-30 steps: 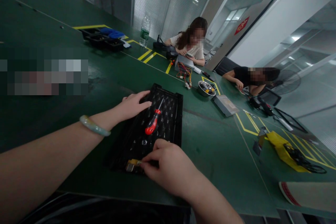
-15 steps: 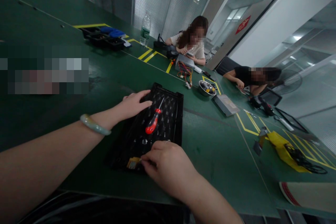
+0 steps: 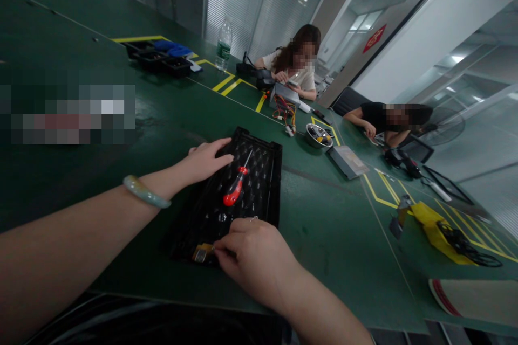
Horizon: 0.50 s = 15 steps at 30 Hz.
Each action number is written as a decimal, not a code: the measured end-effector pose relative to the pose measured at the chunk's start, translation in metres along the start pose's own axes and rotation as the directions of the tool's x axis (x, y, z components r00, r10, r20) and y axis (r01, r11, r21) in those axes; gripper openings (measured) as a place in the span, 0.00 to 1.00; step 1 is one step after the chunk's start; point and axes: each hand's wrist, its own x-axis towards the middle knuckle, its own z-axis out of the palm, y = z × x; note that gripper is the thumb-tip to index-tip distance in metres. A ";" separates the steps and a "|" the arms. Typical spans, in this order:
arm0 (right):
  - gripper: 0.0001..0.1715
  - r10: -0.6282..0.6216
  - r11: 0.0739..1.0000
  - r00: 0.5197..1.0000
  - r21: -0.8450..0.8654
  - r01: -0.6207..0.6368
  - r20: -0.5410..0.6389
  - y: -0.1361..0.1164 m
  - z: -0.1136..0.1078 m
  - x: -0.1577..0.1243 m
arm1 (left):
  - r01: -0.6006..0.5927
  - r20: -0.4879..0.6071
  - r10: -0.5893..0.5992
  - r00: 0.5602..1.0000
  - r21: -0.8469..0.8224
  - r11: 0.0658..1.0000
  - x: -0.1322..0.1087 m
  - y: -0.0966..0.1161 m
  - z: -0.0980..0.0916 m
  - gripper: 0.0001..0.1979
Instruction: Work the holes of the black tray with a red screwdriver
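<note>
A black tray (image 3: 259, 210) with a bumpy, shiny bottom lies in front of me on the green table. My left hand (image 3: 209, 160) rests at its far left side, thumb and fingers apart, holding nothing. On the tray lies a screwdriver (image 3: 233, 193) with a red and black handle, its shaft pointing away from me. My right hand (image 3: 253, 245) is over the near end of the tray, thumb and index finger pinched at the edge of a small yellow-orange part (image 3: 201, 253) with a silvery square on it. The exact fingertip contact is partly hidden.
Beyond the tray stand a metal bowl (image 3: 319, 136) of small parts and a grey box (image 3: 347, 161). A black parts tray (image 3: 157, 59) and a water bottle (image 3: 224, 46) are at the far left. Two people sit across the table. A yellow object (image 3: 435, 229) with black cable lies right.
My right hand has shifted slightly left and down with the small yellow-orange part, which now shows its silvery square more plainly. The left hand and the screwdriver stay practically in place.
</note>
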 end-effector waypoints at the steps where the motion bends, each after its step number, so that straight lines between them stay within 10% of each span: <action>1: 0.16 -0.006 1.000 1.000 -0.011 0.006 -0.005 0.000 0.000 0.000 | 0.004 -0.004 -0.004 1.000 0.006 1.000 0.000 0.001 0.000 0.37; 15: 0.15 -0.034 0.997 0.998 -0.070 0.037 0.043 -0.003 -0.004 0.001 | 0.028 -0.069 -0.026 0.997 0.026 0.999 -0.003 0.007 0.011 0.36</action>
